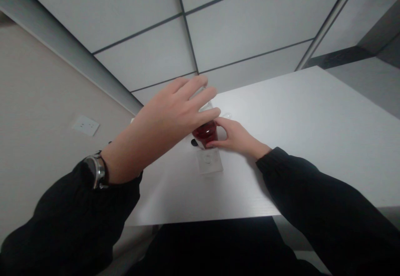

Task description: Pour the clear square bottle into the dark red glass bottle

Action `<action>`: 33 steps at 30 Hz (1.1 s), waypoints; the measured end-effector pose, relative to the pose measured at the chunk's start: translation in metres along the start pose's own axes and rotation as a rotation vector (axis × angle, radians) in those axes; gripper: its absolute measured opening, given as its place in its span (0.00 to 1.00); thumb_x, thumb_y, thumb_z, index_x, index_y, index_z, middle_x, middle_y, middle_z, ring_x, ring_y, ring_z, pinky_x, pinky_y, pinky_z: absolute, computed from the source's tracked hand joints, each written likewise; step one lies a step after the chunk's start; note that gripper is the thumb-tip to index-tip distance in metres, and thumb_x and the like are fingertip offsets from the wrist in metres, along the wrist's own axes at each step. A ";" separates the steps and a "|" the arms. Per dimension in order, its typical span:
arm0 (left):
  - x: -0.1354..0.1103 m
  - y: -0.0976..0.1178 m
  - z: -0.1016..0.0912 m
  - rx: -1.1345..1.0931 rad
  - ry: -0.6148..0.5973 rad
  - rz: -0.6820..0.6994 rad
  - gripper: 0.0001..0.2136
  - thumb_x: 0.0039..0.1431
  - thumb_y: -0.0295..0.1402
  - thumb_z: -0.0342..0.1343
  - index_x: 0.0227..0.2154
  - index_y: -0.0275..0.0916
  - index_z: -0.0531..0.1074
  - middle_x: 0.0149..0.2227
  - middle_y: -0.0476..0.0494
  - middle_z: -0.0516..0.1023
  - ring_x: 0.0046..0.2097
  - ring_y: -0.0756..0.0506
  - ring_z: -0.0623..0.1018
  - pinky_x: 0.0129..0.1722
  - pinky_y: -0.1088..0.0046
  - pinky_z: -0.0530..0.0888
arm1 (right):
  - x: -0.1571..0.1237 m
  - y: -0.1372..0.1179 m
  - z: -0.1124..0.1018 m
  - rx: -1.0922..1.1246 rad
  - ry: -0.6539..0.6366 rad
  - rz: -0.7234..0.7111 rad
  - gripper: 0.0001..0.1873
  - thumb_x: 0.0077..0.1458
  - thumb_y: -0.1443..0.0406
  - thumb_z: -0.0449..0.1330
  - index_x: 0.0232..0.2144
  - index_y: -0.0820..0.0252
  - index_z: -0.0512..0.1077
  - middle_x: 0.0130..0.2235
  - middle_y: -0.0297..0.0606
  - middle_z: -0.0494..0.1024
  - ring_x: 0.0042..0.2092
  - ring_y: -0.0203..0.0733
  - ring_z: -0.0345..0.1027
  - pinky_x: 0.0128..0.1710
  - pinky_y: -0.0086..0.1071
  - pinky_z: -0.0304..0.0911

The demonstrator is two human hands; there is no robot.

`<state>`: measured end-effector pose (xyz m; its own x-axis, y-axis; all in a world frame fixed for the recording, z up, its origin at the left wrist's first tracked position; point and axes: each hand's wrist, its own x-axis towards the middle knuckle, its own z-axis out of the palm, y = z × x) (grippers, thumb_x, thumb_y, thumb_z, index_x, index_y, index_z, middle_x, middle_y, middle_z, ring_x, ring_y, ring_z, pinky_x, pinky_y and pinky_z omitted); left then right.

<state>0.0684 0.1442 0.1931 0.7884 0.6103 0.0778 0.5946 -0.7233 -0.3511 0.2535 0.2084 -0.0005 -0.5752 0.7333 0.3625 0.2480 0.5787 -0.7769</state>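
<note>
1. Here's the centre of the action: a red container [206,132] on the white table [296,142], in the middle of the view, its upper part screened by fingers.
2. In from four o'clock comes the right hand [235,136], thumb and forefinger curved against the container's side, a gap showing behind them; that looks like a light, steadying hold.
3. From eight o'clock reaches the left hand [184,107], palm down over the top, fingers spread and bent. Something pale and clear peeps between them; whether it's gripped, or part of the container, I cannot tell.
4. Round the container now: a clear square piece [212,166] lies flat at six o'clock, a small black object [194,142] sits just beside it at eight, and a clear item [227,115] peeks out at two, beyond the right hand.
5. The step in hand, by my reading: both hands working at the container, right bracing low, left busy up top.
6. And the demand on the next move? A firm right hold, I'd judge, so that whatever the left does overhead doesn't tip or slide the container.
</note>
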 end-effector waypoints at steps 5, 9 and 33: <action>0.002 0.000 -0.001 0.074 -0.030 0.022 0.15 0.68 0.26 0.54 0.54 0.42 0.74 0.61 0.34 0.77 0.69 0.29 0.70 0.60 0.42 0.75 | 0.001 0.000 0.000 0.002 -0.009 0.018 0.37 0.50 0.53 0.77 0.60 0.53 0.74 0.57 0.45 0.82 0.58 0.58 0.77 0.59 0.54 0.70; 0.002 0.001 -0.001 0.083 -0.029 0.014 0.14 0.68 0.26 0.52 0.53 0.43 0.74 0.60 0.35 0.77 0.68 0.30 0.71 0.58 0.44 0.76 | 0.002 -0.001 0.000 0.010 -0.013 0.018 0.37 0.50 0.54 0.77 0.61 0.52 0.74 0.57 0.45 0.83 0.58 0.58 0.77 0.59 0.54 0.71; -0.014 -0.011 0.006 0.120 -0.014 -0.087 0.25 0.62 0.20 0.58 0.60 0.44 0.71 0.62 0.31 0.76 0.65 0.29 0.75 0.57 0.45 0.78 | 0.000 0.003 0.002 0.033 0.007 -0.005 0.42 0.49 0.54 0.78 0.64 0.48 0.72 0.64 0.44 0.79 0.65 0.61 0.73 0.65 0.59 0.67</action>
<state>0.0498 0.1456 0.1906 0.7317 0.6742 0.1005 0.6371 -0.6239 -0.4526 0.2530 0.2098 -0.0041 -0.5708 0.7328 0.3705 0.2189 0.5707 -0.7915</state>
